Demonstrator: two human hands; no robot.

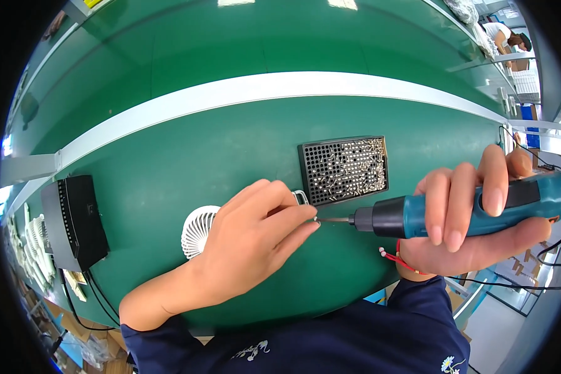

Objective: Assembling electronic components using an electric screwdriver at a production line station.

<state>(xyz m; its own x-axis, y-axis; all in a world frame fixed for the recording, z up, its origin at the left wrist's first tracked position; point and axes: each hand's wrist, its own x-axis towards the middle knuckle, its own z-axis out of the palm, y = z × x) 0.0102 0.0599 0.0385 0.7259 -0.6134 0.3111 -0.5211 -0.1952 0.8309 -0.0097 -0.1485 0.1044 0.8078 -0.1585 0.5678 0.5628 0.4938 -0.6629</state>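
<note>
My right hand is wrapped round a teal and black electric screwdriver, held level with its bit pointing left. The thin bit reaches the fingertips of my left hand. Thumb and forefinger there are pinched on a small shiny screw at the bit's tip. Beneath the left hand lies a white round slatted part, like a fan grille, mostly hidden by the hand. A white loop shows just beyond the fingers; whether it joins the grille is hidden.
Beyond my hands, a black screw tray full of holes and loose screws lies on the green table. A black box with cables stands at the left. A white rail crosses behind. Another person works far right.
</note>
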